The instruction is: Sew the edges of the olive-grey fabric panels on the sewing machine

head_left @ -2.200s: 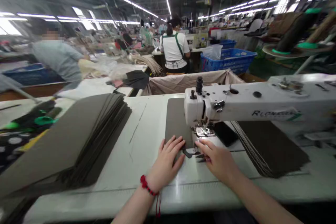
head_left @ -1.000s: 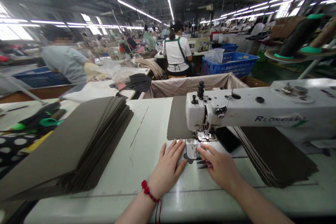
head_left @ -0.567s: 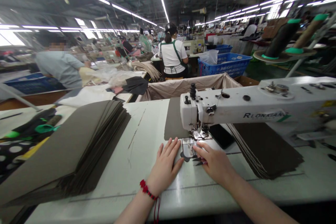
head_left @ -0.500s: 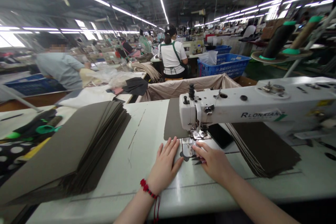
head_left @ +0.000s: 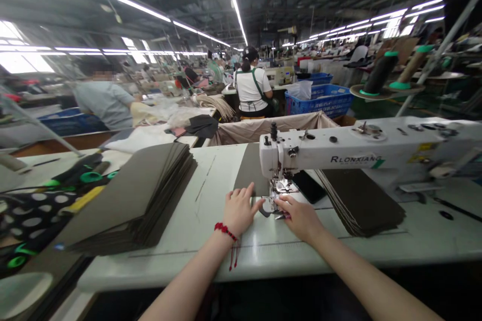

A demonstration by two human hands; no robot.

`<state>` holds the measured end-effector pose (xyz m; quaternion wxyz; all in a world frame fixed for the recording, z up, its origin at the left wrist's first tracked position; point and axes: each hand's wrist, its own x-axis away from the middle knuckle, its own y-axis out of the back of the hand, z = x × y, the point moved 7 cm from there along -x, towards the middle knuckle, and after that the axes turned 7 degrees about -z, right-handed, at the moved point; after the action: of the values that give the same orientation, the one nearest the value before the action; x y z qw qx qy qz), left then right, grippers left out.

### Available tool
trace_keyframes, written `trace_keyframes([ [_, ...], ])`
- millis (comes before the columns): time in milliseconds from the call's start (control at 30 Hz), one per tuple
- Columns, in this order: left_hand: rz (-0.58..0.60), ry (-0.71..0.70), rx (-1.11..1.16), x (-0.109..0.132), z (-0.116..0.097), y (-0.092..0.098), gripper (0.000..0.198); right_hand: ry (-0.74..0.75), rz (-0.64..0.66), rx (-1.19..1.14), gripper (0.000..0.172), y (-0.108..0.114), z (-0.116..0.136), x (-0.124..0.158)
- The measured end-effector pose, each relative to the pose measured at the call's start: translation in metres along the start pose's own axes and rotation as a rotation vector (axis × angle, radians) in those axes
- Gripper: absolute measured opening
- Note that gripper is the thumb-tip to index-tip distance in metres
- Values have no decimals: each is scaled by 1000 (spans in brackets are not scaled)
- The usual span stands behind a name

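Note:
A grey-brown fabric panel (head_left: 250, 173) lies flat beside and partly behind the head of a white sewing machine (head_left: 320, 148). My left hand (head_left: 240, 209) rests on the panel's near edge, fingers spread and thumb stretched toward the metal needle plate (head_left: 269, 203). At the plate's front right, my right hand (head_left: 301, 218) is closed, thumb and forefinger close together near the presser foot (head_left: 281, 186). Pointed blades of what look like thread snips (head_left: 280, 217) stick out beneath its fingers; their handle is hidden. A dark rounded tab shows between the hands.
Left on the table leans a thick stack of grey-brown panels (head_left: 131, 185). Under the machine arm lie a black phone (head_left: 309, 186) and another panel stack (head_left: 361, 200). Thread cones (head_left: 381, 74) stand at right. Beyond the table are a fabric-lined bin (head_left: 241, 130), blue crates (head_left: 320, 99) and seated co-workers.
The view has shifted, so the table sits differently in frame. My left hand's fingers have drawn up onto the panel edge, more bent. My right hand stays by the plate with the snips.

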<state>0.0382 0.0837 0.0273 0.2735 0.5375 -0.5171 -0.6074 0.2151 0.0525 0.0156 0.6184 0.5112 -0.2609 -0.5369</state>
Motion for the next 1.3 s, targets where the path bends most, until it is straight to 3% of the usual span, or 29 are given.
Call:
trace_keyframes([
  [100,-44,79,-45,-3,7,8,53,3,7,-14,51,6,3,-2],
  [167,-42,80,-58,9,8,10,52,2,15,-36,49,14,2,1],
  [267,1,62,-64,52,12,14,51,-35,14,-74,45,30,-4,21],
  [400,52,38,-45,122,22,26,49,-198,-18,-230,28,46,-17,73],
  [533,60,-41,-4,157,19,40,67,-363,-25,-364,16,47,-16,118],
  [700,306,-203,68,155,-1,39,81,-443,106,-583,22,23,3,149],
  [833,330,-257,45,148,-9,37,87,-512,198,-679,30,-6,10,167],
  [967,330,-264,27,147,-10,35,86,-562,119,-692,32,-20,4,174],
  [1133,366,-287,39,149,-8,36,87,-601,-19,-638,33,-17,-9,171],
  [1300,358,-286,60,148,-5,38,90,-603,-6,-596,33,-10,-9,168],
])
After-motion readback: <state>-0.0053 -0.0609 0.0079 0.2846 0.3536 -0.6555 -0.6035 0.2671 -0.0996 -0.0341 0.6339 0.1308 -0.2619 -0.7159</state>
